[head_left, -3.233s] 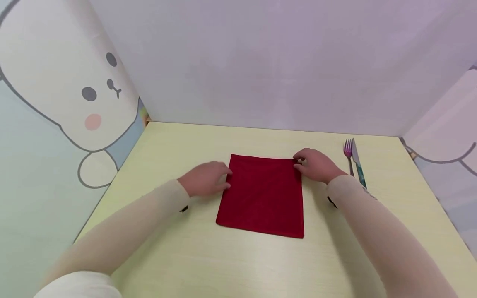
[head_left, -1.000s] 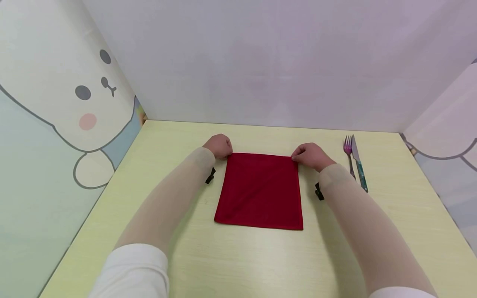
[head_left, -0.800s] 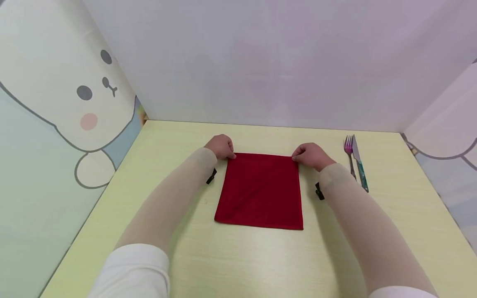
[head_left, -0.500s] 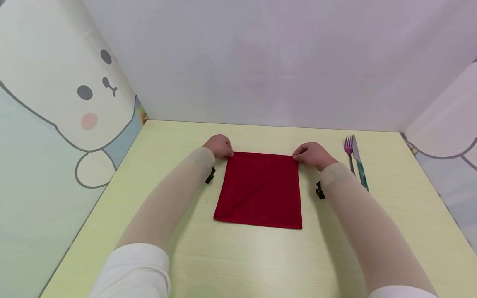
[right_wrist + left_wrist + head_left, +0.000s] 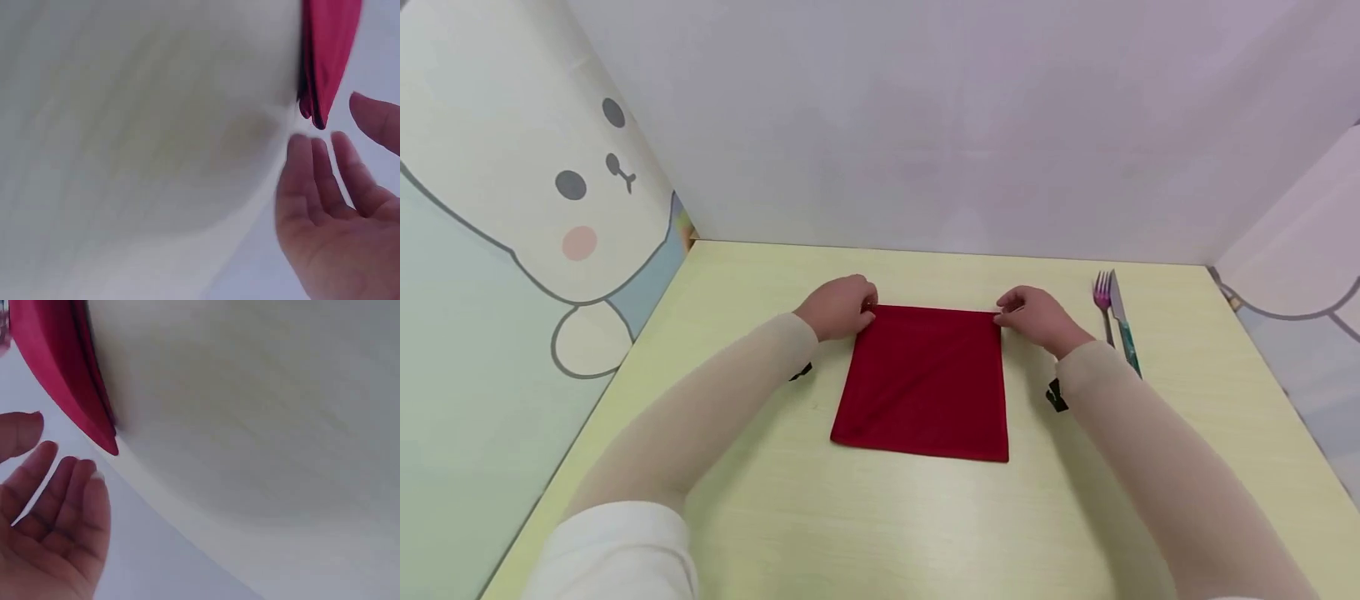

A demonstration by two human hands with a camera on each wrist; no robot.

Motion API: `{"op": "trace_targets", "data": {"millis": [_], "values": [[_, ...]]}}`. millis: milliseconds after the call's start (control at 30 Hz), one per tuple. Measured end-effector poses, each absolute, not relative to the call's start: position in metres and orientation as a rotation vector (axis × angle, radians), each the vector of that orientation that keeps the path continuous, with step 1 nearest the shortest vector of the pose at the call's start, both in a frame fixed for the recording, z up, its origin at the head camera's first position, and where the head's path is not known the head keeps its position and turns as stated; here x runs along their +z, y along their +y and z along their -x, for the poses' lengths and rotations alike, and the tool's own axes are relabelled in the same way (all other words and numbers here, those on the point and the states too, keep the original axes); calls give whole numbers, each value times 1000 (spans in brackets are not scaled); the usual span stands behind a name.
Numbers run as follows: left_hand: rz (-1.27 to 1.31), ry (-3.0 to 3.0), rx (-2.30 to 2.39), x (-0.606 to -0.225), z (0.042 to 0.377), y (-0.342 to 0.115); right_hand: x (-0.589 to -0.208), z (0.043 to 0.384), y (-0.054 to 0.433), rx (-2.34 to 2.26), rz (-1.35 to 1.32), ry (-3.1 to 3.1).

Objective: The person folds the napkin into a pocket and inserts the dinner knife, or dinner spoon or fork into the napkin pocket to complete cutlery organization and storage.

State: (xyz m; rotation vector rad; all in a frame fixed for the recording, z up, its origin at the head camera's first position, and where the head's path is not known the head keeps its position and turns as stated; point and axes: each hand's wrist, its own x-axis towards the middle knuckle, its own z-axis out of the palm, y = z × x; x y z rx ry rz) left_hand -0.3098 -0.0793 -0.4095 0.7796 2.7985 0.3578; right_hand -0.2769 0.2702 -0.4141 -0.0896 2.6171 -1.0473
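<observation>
A red cloth napkin [image 5: 928,383], folded to a near square, lies flat on the table. My left hand [image 5: 838,308] is at its far left corner, and my right hand [image 5: 1037,317] at its far right corner. In the left wrist view the left hand [image 5: 56,519] has its fingers parted from the thumb, with the napkin's corner [image 5: 75,381] just beyond the tips. Likewise, the right wrist view has the right hand [image 5: 344,212] with thumb and fingers spread, close to the layered napkin corner [image 5: 328,56]. Neither hand holds anything.
A fork [image 5: 1103,298] and a green-handled table knife [image 5: 1124,329] lie side by side right of the right hand, their lower ends partly behind the sleeve. The pale wooden table [image 5: 880,533] meets a light curtain-like backdrop [image 5: 925,133] along its far edge.
Both hands had pinched the napkin's far corners; now their fingers have parted from it. The left wrist has drawn back left and the right wrist slightly right. The napkin stays nearly in place.
</observation>
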Motion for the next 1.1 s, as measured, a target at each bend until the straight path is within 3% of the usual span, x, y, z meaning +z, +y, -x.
{"op": "trace_targets", "data": {"millis": [133, 300, 1100], "values": [[-950, 2767, 219, -416, 292, -80, -416, 264, 263, -676, 384, 2816], [-938, 2647, 110, -430, 280, -82, -426, 246, 250, -328, 651, 2796], [-918, 2514, 127, -440, 278, -92, -438, 221, 244, -217, 774, 2695]]}}
